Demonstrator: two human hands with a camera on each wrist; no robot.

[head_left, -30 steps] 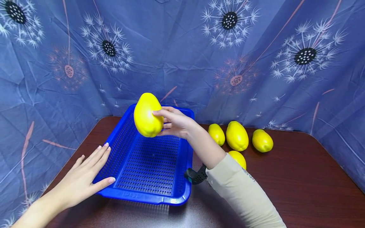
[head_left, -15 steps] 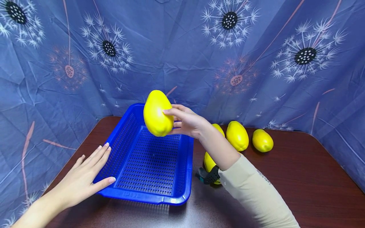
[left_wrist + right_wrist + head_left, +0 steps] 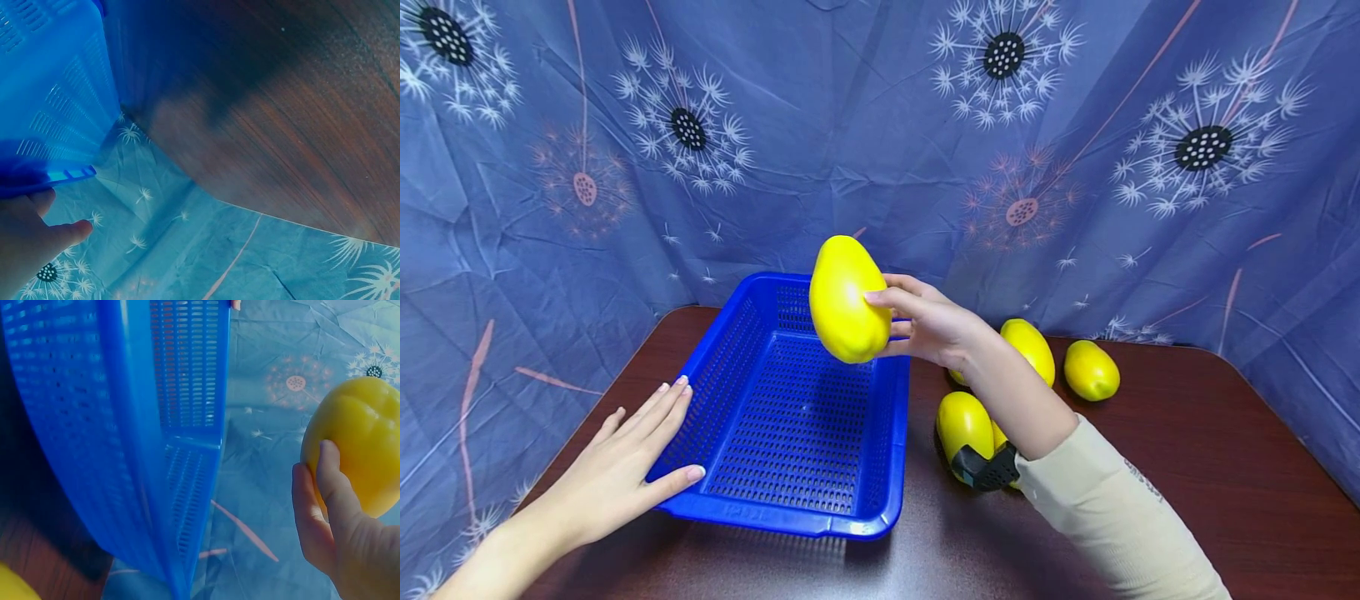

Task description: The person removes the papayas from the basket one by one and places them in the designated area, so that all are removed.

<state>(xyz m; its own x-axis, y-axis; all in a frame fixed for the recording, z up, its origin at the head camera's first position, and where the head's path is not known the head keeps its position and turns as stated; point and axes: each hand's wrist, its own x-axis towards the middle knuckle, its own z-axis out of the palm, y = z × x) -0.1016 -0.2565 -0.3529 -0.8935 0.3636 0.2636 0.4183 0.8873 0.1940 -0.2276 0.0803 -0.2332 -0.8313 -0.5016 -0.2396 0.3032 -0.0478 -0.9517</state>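
In the head view, my right hand (image 3: 928, 323) grips a yellow papaya-like fruit (image 3: 848, 300), smooth and egg-shaped with a lobed lower end. The fruit is held up over the right part of a blue perforated plastic basket (image 3: 790, 527). My thumb presses its near side, and the fingers reach behind it, partly hidden. In the right wrist view the same fruit (image 3: 359, 447) sits in the hand beside the basket wall (image 3: 81, 425). My left hand (image 3: 617, 467) lies with straight, spread fingers on the basket's left rim. Nothing lies inside the basket.
More yellow fruits lie on the dark brown wooden table (image 3: 1210, 467) right of the basket: one at the far right (image 3: 1091, 370), one beside it (image 3: 1030, 346), others nearer (image 3: 964, 421), partly hidden by my right arm. A blue dandelion-patterned cloth (image 3: 880, 125) hangs behind the table.
My right hand has moved to the right with the yellow fruit, from above the basket's middle toward its right side. My left hand and the basket have stayed in place.
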